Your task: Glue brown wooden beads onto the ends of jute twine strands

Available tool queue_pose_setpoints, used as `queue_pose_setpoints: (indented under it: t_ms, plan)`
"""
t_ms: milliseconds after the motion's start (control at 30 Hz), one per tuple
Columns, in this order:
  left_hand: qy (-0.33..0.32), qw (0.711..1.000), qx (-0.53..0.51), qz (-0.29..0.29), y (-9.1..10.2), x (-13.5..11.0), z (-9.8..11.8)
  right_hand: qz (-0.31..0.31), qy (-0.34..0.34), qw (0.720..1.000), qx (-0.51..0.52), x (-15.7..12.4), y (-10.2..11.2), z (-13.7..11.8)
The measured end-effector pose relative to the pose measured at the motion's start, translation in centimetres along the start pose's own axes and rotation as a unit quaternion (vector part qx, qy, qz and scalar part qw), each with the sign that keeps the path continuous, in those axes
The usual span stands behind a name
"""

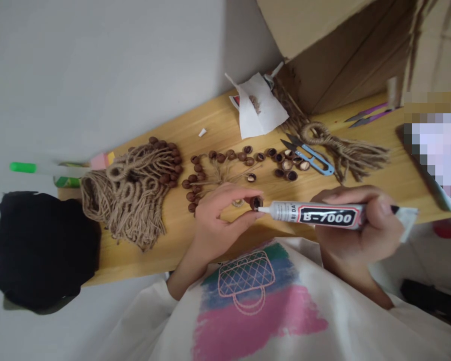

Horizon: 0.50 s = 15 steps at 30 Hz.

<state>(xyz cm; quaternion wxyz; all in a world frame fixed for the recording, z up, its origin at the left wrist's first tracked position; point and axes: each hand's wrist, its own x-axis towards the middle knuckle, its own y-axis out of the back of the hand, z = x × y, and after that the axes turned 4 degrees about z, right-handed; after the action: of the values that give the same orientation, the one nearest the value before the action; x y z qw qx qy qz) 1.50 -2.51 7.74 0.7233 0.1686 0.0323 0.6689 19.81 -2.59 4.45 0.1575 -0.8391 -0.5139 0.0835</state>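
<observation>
Between the thumb and fingertips of my left hand (221, 215) is a brown, hollow nutshell (254, 203), its opening turned toward the glue. My right hand (368, 235) is closed around a B-7000 glue tube (323, 215) held nearly level. The tube's white nozzle meets the shell's opening; I cannot tell how deep it reaches. Just beyond my left hand, thin jute cords (220, 173) fan out with round brown shells (195, 183) around their ends. More open shells (287, 163) lie loose farther right.
Finished-looking jute bundles (135, 185) with shells are piled at left, near a black cloth-like item (45, 250). Blue thread snips (311, 158), a jute tassel (346, 148), white paper (261, 108) and purple-handled scissors (372, 115) lie on the wooden table (199, 240). A cardboard box (346, 65) stands behind.
</observation>
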Motion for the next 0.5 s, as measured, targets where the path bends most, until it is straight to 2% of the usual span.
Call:
queue_pose_setpoints:
  t_ms: [167, 400, 500]
  plan:
    - [-0.003, 1.0, -0.005, -0.001, 0.02, -0.06, -0.13, -0.027, 0.01, 0.999, 0.027, 0.26, 0.07, 0.09]
    - [0.011, 1.0, -0.014, 0.007, -0.15, -0.08, 0.03, 0.002, 0.019, 1.0, 0.0, -0.02, 0.13, 0.29]
    - [0.009, 1.0, -0.013, 0.008, -0.12, -0.12, -0.04, -0.015, 0.022, 1.0, 0.014, 0.06, 0.26, 0.35]
